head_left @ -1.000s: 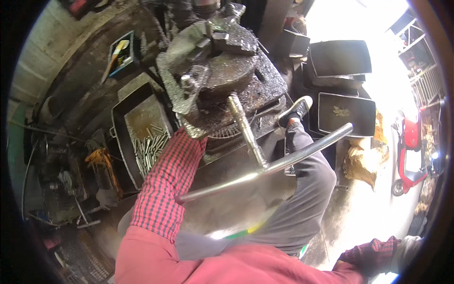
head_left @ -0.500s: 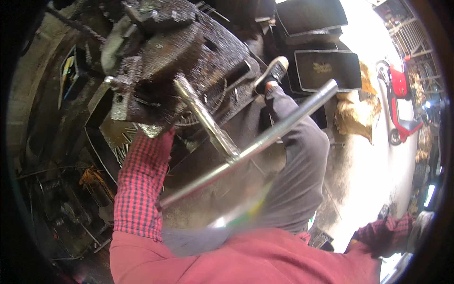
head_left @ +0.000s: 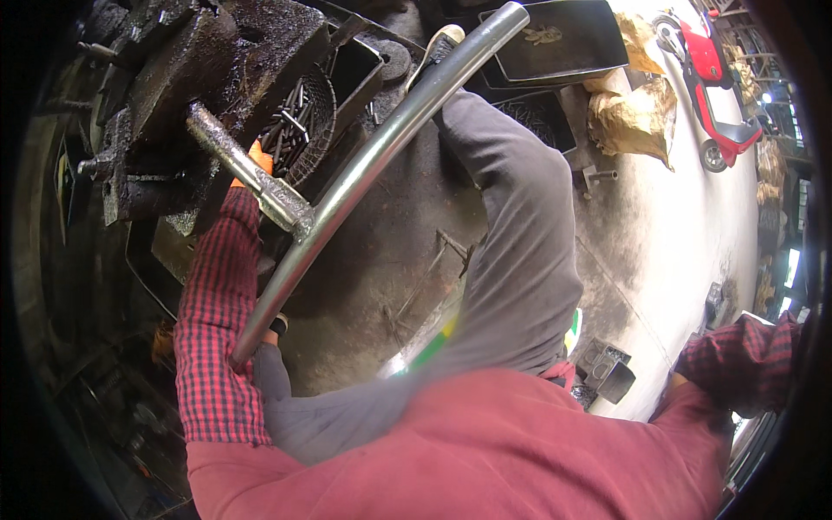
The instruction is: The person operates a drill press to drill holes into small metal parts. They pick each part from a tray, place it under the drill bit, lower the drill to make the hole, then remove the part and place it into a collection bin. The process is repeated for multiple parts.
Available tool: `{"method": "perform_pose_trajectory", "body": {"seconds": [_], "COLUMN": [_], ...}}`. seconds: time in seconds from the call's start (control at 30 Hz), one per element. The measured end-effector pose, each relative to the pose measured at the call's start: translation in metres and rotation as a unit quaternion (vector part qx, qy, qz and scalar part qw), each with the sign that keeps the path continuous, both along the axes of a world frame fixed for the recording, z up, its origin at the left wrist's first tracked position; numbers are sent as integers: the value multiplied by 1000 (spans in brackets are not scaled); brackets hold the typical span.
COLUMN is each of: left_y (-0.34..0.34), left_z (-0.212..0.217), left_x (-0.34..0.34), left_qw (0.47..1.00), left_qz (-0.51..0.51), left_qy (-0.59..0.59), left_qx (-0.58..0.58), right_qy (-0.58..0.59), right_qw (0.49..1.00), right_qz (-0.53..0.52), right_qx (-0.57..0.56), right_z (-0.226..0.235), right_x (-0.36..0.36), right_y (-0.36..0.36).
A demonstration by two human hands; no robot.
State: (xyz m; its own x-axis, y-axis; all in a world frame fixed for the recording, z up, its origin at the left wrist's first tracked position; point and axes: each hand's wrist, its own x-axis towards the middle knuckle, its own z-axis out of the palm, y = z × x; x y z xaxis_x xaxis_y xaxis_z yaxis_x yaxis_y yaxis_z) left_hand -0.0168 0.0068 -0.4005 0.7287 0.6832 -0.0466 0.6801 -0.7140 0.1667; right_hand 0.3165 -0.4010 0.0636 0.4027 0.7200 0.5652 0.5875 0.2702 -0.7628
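My left hand [head_left: 259,161], in an orange glove, reaches in beneath a dark, oil-covered machine [head_left: 165,87]. Only a bit of the glove shows behind a greasy metal arm [head_left: 243,169], so its fingers are hidden. Close beside the hand is a round wire basket [head_left: 324,121] holding several short metal pins [head_left: 293,121]. A thick, shiny steel bar [head_left: 381,152] joins the end of the metal arm and slants across above my left forearm. Off to the right, my right sleeve [head_left: 737,364] runs toward the picture's edge; that hand is out of sight.
Dark metal trays [head_left: 563,43] stand beyond my right leg [head_left: 520,234], near a crumpled brown sack [head_left: 637,121]. A red scooter [head_left: 715,95] is parked at the far right. Small metal bins [head_left: 607,373] sit on the floor at my right side.
The view has shifted, so the machine and steel bar sit farther up and left. The orange glove and the wire basket of pins now show; the rods at the left no longer do.
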Motion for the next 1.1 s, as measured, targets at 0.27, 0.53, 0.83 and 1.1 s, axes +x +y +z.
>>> {"method": "perform_pose_trajectory", "body": {"seconds": [0.27,0.53,0.83,1.1], "left_y": [-24,-114,-214,-285], "left_z": [47,176,279,310], "left_x": [-43,-110,-209,-216], "left_qw": [963,843,620,543], "left_qz": [81,257,382,314], "left_qy": [-151,-263,-510,-617], "left_qx": [-208,-392,-458,-475], "right_qy": [-191,-228,-230,-253], "right_qw": [888,837,856,865], "right_qz": [-93,-82,-111,-225], "right_qx": [-408,-491,-449,-370], "right_z": [-237,-283,-240,-114], "right_x": [-5,-23,0,78], "right_y": [169,167,109,-17]}}
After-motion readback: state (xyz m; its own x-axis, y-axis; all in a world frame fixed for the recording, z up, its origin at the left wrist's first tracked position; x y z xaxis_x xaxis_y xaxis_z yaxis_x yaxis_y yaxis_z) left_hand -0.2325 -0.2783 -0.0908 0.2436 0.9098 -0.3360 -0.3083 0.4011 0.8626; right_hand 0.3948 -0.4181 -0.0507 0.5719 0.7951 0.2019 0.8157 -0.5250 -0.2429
